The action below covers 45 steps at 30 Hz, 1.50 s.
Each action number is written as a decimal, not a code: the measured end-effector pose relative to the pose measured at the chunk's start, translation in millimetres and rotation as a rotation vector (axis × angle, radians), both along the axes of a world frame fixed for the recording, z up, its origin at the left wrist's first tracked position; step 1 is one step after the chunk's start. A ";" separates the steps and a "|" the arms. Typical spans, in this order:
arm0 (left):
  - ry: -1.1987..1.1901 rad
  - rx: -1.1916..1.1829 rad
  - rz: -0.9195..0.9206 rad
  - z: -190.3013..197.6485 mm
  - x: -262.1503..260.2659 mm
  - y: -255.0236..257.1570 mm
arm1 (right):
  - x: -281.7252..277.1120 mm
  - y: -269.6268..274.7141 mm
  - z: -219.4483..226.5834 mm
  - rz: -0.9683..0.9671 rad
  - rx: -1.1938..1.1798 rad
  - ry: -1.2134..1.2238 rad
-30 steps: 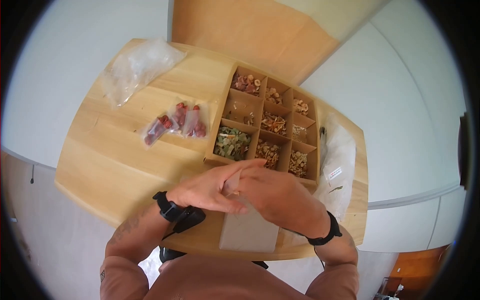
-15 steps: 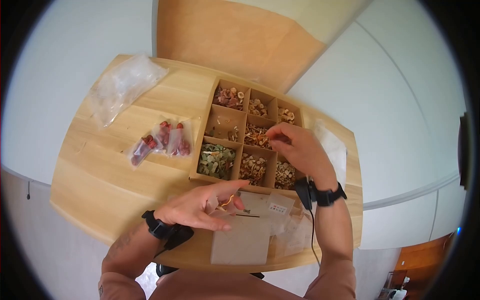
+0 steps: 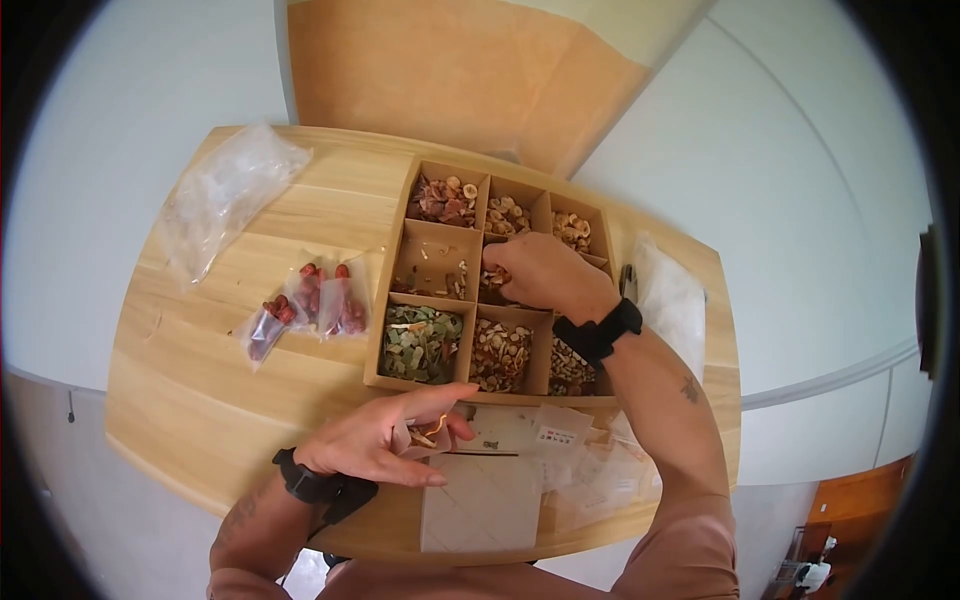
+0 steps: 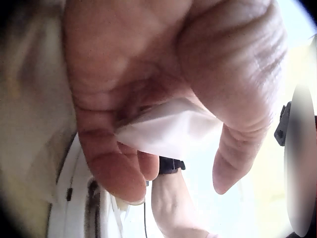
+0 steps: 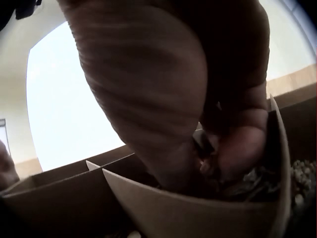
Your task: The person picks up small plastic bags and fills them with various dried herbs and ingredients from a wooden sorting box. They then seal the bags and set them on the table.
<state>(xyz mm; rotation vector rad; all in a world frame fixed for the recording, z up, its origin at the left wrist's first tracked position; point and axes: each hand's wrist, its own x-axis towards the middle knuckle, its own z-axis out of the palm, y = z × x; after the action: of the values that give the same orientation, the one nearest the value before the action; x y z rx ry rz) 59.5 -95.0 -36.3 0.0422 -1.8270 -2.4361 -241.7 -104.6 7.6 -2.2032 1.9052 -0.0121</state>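
Observation:
My left hand [image 3: 375,440] holds a small translucent bag [image 4: 171,130] in its palm, thumb and fingers spread around it. Dried yellowish-brown herb pieces [image 3: 427,436] show at the bag's mouth. In front of it lies a cardboard box [image 3: 430,302] divided into compartments of dried herbs. My right hand [image 3: 552,278] reaches down into the middle compartment. Seen from the right wrist, thumb and fingertips close together on dried herb pieces [image 5: 207,166], with more loose pieces below. The hand covers most of that compartment in the head view.
Three clear bags of red dates [image 3: 345,305] lie left of the box, with a large plastic bag [image 3: 235,190] behind them. A pale flat pad [image 3: 480,510] and several labelled empty bags [image 3: 590,475] are at the front. Another plastic bag [image 3: 670,305] lies on the right.
The hands have moved apart. My right hand has gone from beside the left hand forward into the middle compartment, while the left stays near the front with the bag.

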 end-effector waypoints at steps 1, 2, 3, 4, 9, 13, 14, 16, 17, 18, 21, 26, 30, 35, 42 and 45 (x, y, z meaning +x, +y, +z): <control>0.006 -0.010 0.000 -0.5 0.0 -0.6 | -0.9 -0.5 2.6 0.010 -0.007 -0.054; 0.013 -0.020 0.000 -1.1 -0.2 -1.1 | -2.5 0.8 6.3 -0.048 0.013 -0.125; 0.016 -0.023 0.000 -1.3 -0.4 -1.4 | -4.5 3.2 11.9 -0.105 0.034 -0.196; 0.018 -0.024 0.000 -1.4 -0.6 -1.5 | -3.6 5.2 19.7 -0.162 0.057 -0.267; 0.021 -0.027 0.008 -4.2 -1.2 -0.5 | -8.0 11.3 38.5 -0.339 0.056 -0.579; 0.008 -0.023 0.010 -3.1 -0.7 -0.9 | -11.4 13.3 40.2 -0.350 0.046 -0.611; 0.000 -0.016 0.009 -2.3 -0.5 -0.5 | -10.8 14.5 40.2 -0.355 0.069 -0.590; -0.025 -0.004 -0.001 -1.4 -0.2 -1.3 | -8.7 16.5 40.1 -0.365 0.112 -0.547; -0.037 0.001 -0.005 -1.2 0.0 -1.6 | -9.6 16.9 38.7 -0.374 0.107 -0.565; -0.038 -0.008 0.007 -1.3 -0.1 -1.6 | -11.5 17.4 36.2 -0.382 0.103 -0.583; -0.033 -0.013 0.018 -1.9 -0.5 -0.5 | -11.4 18.2 32.6 -0.363 0.101 -0.572; -0.014 0.003 -0.009 -1.9 -0.6 -1.4 | -8.9 16.9 22.7 -0.375 0.091 -0.597; -0.017 -0.003 -0.007 -1.3 -0.5 -1.5 | -9.7 15.7 18.7 -0.387 0.128 -0.585; -0.037 0.006 -0.004 -0.8 0.4 -1.0 | -9.6 20.4 17.2 -0.378 0.094 -0.656; 0.036 -0.043 0.012 0.2 -1.4 -0.1 | -6.6 27.9 23.4 -0.404 0.104 -0.666; 0.036 -0.035 0.021 1.0 -1.4 0.6 | -5.3 31.9 24.7 -0.428 0.090 -0.693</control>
<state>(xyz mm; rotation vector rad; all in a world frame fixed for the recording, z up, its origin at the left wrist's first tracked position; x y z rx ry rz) 58.1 -94.4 -35.3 0.0149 -1.8434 -2.3746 -247.1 -72.7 32.3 -1.4149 1.8448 -0.6516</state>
